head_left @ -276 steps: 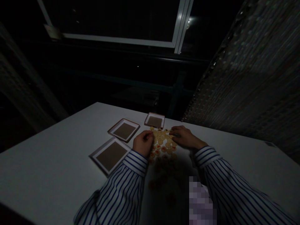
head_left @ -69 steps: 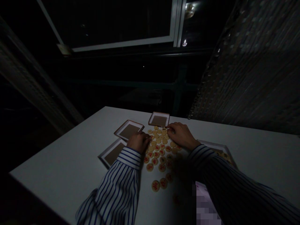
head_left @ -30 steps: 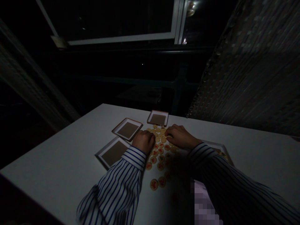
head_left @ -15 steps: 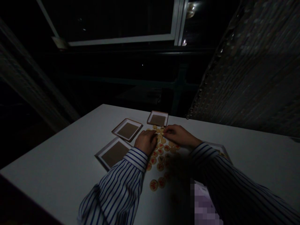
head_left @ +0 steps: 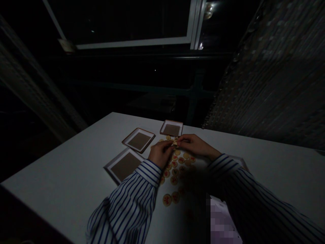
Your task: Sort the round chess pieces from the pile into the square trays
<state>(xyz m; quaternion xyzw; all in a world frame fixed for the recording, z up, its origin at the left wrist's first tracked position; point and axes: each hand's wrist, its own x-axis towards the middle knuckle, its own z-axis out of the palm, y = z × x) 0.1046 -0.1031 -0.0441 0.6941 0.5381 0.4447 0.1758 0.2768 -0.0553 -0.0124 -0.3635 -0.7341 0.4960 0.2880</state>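
Round wooden xiangqi pieces [head_left: 174, 180], several with red characters and some blank side up, lie scattered across the white table [head_left: 63, 162]. Over the far end of the group my left hand [head_left: 160, 153] and my right hand [head_left: 195, 145] meet, fingertips nearly touching. Between their pinched fingertips a pale xiangqi piece [head_left: 175, 143] shows, partly covered; whether there is more than one I cannot tell. Both hands are closed. Dark shadow hides the pieces under my right forearm.
Left of the pieces are two shallow box parts: a brown-rimmed tray [head_left: 138, 140] and a pale-rimmed tray [head_left: 125, 165]. A third tray [head_left: 171, 128] sits near the far edge. Another pale tray [head_left: 240, 160] is partly behind my right sleeve. Bead curtains [head_left: 269, 78] hang at both sides.
My left hand has moved slightly right and up, its fingertips now meeting those of my right hand at a xiangqi piece. The trays and the pieces in front stay in place.
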